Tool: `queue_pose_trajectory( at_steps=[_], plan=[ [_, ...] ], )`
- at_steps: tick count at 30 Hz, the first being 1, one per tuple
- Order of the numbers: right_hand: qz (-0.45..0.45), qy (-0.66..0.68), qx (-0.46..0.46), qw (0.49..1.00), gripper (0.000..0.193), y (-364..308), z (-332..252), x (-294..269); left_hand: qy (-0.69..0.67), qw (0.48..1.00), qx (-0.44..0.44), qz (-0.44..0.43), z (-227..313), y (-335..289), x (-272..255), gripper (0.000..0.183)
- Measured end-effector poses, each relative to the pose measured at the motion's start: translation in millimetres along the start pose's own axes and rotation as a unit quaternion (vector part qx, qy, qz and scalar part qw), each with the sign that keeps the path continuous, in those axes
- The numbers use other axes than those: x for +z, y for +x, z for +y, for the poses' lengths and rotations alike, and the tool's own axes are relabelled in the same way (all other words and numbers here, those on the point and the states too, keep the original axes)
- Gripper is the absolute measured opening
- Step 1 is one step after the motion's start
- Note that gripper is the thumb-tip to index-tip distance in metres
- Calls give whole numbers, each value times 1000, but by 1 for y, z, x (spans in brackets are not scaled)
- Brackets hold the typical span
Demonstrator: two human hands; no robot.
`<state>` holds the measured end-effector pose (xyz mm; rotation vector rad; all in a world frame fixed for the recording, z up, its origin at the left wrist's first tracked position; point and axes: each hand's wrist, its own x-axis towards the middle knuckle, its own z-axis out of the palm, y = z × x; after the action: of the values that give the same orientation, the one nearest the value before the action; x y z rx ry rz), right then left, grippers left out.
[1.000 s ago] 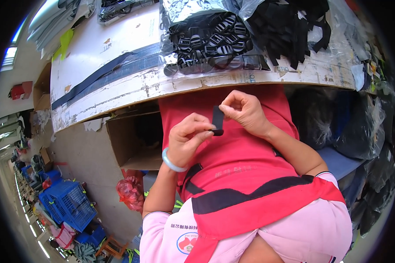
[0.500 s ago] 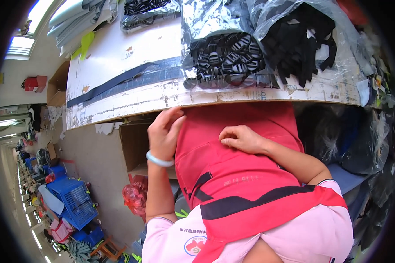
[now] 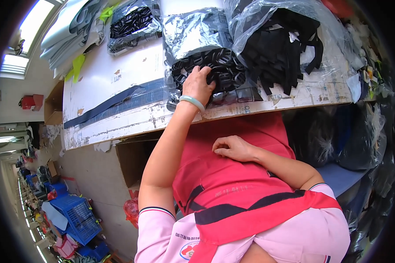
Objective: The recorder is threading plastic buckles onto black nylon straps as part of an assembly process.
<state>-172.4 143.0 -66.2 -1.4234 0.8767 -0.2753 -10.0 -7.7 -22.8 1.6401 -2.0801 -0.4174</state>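
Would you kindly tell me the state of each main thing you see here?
Left hand: bent, at the buckles; grip unclear
Buckles: loosely heaped
Buckle bag: open
Right hand: loosely curled, over the apron
Apron: worn
Strap bag: open, black straps spilling out
Long strap: stretched out
Grey sheets: folded, piled

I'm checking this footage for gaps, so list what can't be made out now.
Head view: whether the left hand grips anything; its own back and the buckles hide it.
Head view: whether the right hand holds anything; its curled pose hides the palm.
Head view: the red object's full shape; the top edge cuts it.
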Motion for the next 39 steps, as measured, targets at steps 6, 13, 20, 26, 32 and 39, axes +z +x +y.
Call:
queue_pose_trajectory(
  at_steps=[6,13,20,26,32,39],
  plan=[
    [-9,-25,-18,999,21,0,-2,-2,-336,930,-145,37,-15,23,-19,12],
    [17,2,-2,1000,20,-3,-16,-11,-675,701,-224,-47,-15,15,-40,15],
    [188,310,-77,929,25,-4,-59,-61,-620,735,-208,-181,31,-79,-47,12],
    [144,262,-19,954,18,0,-45,-58,-675,677,-206,-207,22,-129,-8,16],
    [148,238,25,960,17,-15,-23,-50,-746,573,-216,-260,9,-167,7,42],
    [49,263,-55,962,18,8,1,-28,-596,715,-143,-337,1,-189,28,71]
  ],
)
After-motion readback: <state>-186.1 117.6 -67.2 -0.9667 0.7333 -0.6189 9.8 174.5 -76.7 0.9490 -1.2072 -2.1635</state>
